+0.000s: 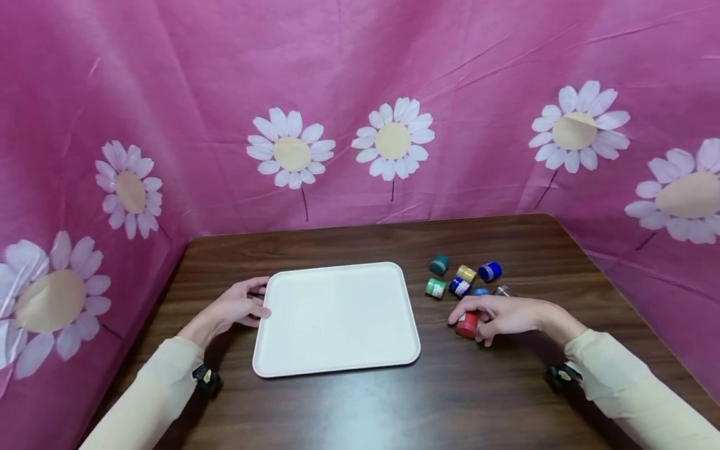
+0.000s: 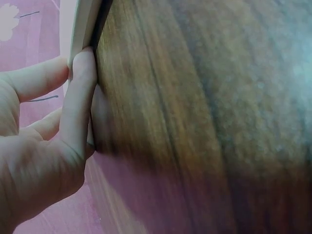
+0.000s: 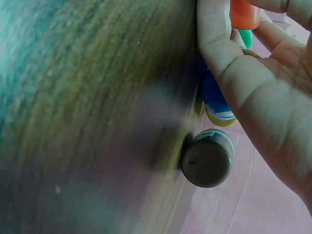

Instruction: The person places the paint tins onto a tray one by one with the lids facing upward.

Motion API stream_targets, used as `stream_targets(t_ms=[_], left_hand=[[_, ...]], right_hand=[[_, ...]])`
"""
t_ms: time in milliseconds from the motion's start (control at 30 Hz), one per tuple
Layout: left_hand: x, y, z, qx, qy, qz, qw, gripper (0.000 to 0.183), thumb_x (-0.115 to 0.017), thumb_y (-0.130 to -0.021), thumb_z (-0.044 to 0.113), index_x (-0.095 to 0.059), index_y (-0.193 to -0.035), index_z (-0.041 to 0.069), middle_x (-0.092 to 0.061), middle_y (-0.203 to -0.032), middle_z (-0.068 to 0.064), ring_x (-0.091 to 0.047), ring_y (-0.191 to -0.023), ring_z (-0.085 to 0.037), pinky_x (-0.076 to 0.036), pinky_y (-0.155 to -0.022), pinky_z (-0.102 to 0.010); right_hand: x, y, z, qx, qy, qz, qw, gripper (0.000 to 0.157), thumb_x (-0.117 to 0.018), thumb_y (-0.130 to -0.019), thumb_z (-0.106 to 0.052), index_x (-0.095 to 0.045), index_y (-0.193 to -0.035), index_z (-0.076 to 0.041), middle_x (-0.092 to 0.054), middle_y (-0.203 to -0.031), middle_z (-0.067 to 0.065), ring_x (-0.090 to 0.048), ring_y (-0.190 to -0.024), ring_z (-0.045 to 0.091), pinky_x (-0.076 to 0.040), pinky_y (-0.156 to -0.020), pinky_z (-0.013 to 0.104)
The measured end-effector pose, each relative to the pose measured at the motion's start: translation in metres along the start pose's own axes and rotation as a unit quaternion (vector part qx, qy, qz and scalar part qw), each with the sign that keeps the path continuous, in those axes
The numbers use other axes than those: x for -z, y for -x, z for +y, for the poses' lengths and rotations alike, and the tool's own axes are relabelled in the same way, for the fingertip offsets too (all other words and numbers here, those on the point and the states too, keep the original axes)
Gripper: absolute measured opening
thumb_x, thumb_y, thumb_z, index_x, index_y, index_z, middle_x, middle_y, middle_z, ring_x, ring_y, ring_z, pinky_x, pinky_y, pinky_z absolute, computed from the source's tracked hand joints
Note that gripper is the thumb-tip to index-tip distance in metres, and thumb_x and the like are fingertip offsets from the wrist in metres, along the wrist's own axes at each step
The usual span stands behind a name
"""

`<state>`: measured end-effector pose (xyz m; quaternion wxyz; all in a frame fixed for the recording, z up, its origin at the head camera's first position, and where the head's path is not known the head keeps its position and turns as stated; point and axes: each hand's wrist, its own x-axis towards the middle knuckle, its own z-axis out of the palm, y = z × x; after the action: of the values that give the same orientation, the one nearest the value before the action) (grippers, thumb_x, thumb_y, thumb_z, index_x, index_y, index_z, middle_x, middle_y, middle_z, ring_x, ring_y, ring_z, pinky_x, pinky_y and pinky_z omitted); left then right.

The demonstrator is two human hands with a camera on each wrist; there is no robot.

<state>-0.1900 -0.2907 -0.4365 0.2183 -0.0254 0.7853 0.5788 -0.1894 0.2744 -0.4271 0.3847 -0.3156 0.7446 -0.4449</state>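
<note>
A white rectangular tray (image 1: 337, 319) lies on the table. At its left edge, my left hand (image 1: 239, 304) pinches the rim; in the left wrist view the fingertips (image 2: 84, 61) meet the tray's edge (image 2: 80, 29). Right of the tray, my right hand (image 1: 497, 315) holds a small red paint jar (image 1: 467, 325) between thumb and fingers, low over the table. The red jar (image 3: 245, 15) is only partly visible in the right wrist view. Just beyond this hand lie a lighter blue jar (image 1: 480, 291) and a greyish jar (image 1: 502, 290), both partly hidden.
Behind the right hand lie several more jars: dark green (image 1: 439, 264), light green (image 1: 435, 288), yellow (image 1: 465, 273), dark blue (image 1: 459, 287) and blue (image 1: 490, 271). A pink curtain (image 1: 349, 62) with daisies surrounds the brown wooden table (image 1: 349, 412) on three sides.
</note>
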Motion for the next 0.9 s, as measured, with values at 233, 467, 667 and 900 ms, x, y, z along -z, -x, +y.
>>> stream_targets(t_ms=[233, 467, 667, 900], left_hand=[[0.0029, -0.0023, 0.0031, 0.000, -0.001, 0.002, 1.0000, 0.082, -0.070, -0.082, -0.013, -0.033, -0.154, 0.000, -0.046, -0.127, -0.020, -0.061, -0.090, -0.020, -0.059, -0.070, -0.038], [0.0026, -0.0029, 0.0053, -0.005, -0.008, -0.009, 0.9999, 0.084, -0.072, -0.082, -0.011, -0.032, -0.154, -0.001, -0.044, -0.128, -0.021, -0.061, -0.090, -0.020, -0.059, -0.070, -0.037], [0.0011, -0.0002, 0.0063, -0.008, -0.012, -0.012, 0.9998, 0.086, -0.071, -0.081, -0.011, -0.029, -0.155, -0.001, -0.042, -0.129, -0.022, -0.062, -0.089, -0.020, -0.060, -0.069, -0.037], [-0.0012, -0.0001, 0.0043, -0.009, -0.005, -0.008, 0.9999, 0.083, -0.070, -0.081, -0.010, -0.031, -0.154, -0.001, -0.043, -0.127, -0.021, -0.061, -0.088, -0.019, -0.059, -0.069, -0.038]], right_hand=[[0.0004, -0.0016, 0.0028, 0.009, 0.003, 0.002, 1.000, 0.048, -0.057, -0.089, 0.012, -0.056, -0.134, -0.004, -0.045, -0.127, 0.022, -0.063, -0.088, 0.028, -0.061, -0.072, 0.045], [0.0020, -0.0002, 0.0051, 0.011, 0.002, -0.001, 1.000, 0.048, -0.056, -0.088, 0.012, -0.056, -0.134, -0.003, -0.047, -0.126, 0.023, -0.062, -0.089, 0.028, -0.060, -0.072, 0.046], [0.0028, -0.0008, 0.0065, 0.018, -0.003, -0.008, 1.000, 0.047, -0.054, -0.090, 0.011, -0.056, -0.135, -0.002, -0.044, -0.128, 0.024, -0.063, -0.088, 0.027, -0.060, -0.071, 0.046], [0.0061, -0.0015, 0.0058, 0.007, -0.014, -0.020, 1.000, 0.046, -0.055, -0.091, 0.010, -0.054, -0.136, -0.001, -0.046, -0.123, 0.024, -0.064, -0.086, 0.025, -0.061, -0.070, 0.043]])
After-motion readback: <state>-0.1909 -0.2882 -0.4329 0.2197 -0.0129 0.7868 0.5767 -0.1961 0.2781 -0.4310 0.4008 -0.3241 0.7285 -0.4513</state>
